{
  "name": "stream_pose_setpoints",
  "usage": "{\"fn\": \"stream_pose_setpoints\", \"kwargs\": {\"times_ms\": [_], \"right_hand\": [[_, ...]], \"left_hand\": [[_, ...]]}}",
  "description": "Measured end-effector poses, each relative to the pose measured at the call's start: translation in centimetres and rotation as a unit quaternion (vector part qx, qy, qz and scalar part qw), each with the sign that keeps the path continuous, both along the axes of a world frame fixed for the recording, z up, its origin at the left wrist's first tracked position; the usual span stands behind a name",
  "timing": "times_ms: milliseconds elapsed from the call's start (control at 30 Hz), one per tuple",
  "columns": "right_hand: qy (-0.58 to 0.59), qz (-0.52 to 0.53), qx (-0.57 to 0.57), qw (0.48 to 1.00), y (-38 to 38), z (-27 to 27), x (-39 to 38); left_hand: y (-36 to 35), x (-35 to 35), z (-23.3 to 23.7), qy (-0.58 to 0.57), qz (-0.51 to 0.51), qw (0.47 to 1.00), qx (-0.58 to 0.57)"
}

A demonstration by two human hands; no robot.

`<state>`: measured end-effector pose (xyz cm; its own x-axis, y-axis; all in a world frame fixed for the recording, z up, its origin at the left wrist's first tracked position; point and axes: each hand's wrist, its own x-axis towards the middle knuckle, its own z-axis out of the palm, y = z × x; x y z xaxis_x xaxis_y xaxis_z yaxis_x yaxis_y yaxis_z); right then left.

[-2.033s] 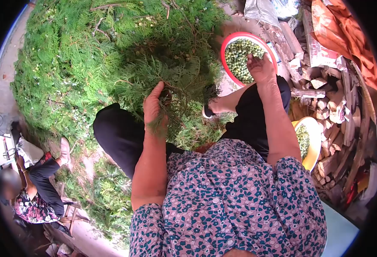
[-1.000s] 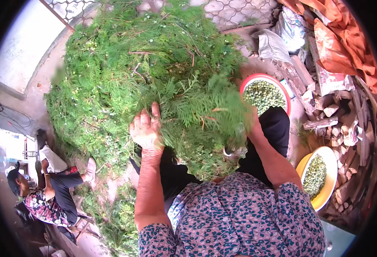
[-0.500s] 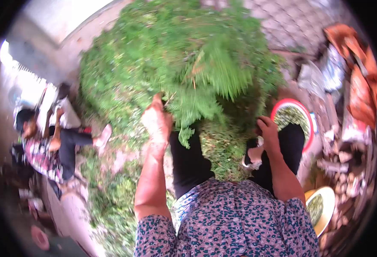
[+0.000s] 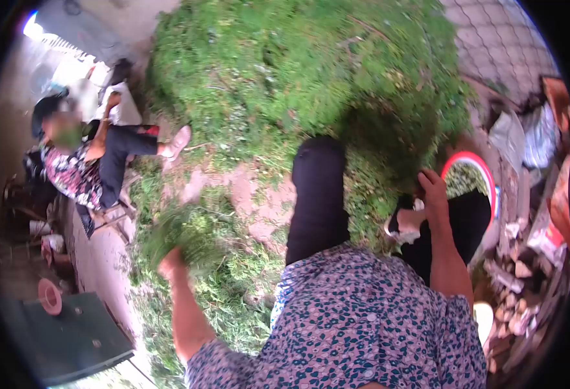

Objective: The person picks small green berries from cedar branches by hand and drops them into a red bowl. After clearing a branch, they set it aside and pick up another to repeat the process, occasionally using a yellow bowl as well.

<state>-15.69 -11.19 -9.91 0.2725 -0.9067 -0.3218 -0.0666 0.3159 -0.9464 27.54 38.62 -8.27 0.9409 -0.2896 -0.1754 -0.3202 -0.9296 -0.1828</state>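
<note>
My left hand (image 4: 170,266) is swung out low to the left, blurred by motion, and grips a leafy green branch (image 4: 184,235) over the cuttings on the ground. My right hand (image 4: 431,188) rests above my right knee, fingers curled, right beside the red-rimmed bowl (image 4: 487,170) of small green seeds. What is inside that hand is hidden. A big heap of green conifer branches (image 4: 311,71) lies in front of my legs.
Another person (image 4: 81,159) in a floral top sits on a low stool at the left. Chopped firewood (image 4: 517,272) and bags are piled on the right. A dark board (image 4: 71,337) and a pink dish (image 4: 48,297) lie at lower left. Green cuttings litter the ground.
My left hand pulled a branch off the heap and swung it down to the left. My right hand left the seed bowl and drew back to the knee. The view turned left.
</note>
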Motion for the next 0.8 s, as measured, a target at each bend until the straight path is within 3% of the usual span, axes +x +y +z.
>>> {"fn": "stream_pose_setpoints", "kwargs": {"times_ms": [100, 200, 333, 467, 567, 600, 633, 667, 700, 733, 767, 800], "right_hand": [[-0.005, -0.013, 0.001, 1.0, -0.5, -0.5, -1.4], [0.002, -0.043, 0.046, 0.998, -0.6, -0.3, -2.3], [-0.001, -0.044, 0.087, 0.995, 0.0, -0.3, -1.5], [-0.022, -0.015, 0.11, 0.994, -0.1, -0.4, 0.0], [-0.014, 0.0, 0.08, 0.997, -0.8, -0.1, 1.3], [-0.007, 0.007, 0.07, 0.997, -1.2, 0.1, 1.8], [-0.006, 0.007, 0.07, 0.997, -1.3, -0.1, 2.2], [0.008, 0.02, 0.07, 0.997, -1.7, -0.5, 2.8], [0.022, 0.034, 0.069, 0.997, -2.0, -1.0, 3.6], [0.021, 0.037, 0.068, 0.997, -2.3, -1.6, 4.5], [0.037, 0.064, 0.082, 0.994, -2.3, -2.3, 5.4], [0.055, 0.091, 0.098, 0.99, -2.2, -3.2, 6.4]], "left_hand": [[13.5, 0.3, 4.1, -0.004, 0.203, 0.973, 0.109], [19.8, -1.5, 6.2, 0.005, 0.305, 0.932, 0.194], [18.9, -1.3, 6.9, 0.009, 0.326, 0.917, 0.231], [11.1, 1.8, 6.4, -0.019, 0.252, 0.949, 0.186], [-2.2, 4.6, 5.0, -0.069, 0.084, 0.994, 0.019], [-7.4, 5.6, 4.5, -0.081, -0.039, 0.993, -0.073], [-14.1, 3.7, 5.0, -0.062, -0.044, 0.949, -0.307], [-20.2, 2.4, 6.7, -0.073, -0.15, 0.956, -0.242], [-25.3, 0.9, 6.9, -0.029, -0.153, 0.913, -0.377], [-28.1, 3.5, 4.8, -0.041, -0.281, 0.9, -0.331], [-31.1, 5.5, 1.6, 0.118, -0.233, 0.802, -0.538], [-34.9, 4.0, 2.4, 0.307, -0.067, 0.624, -0.715]]}}
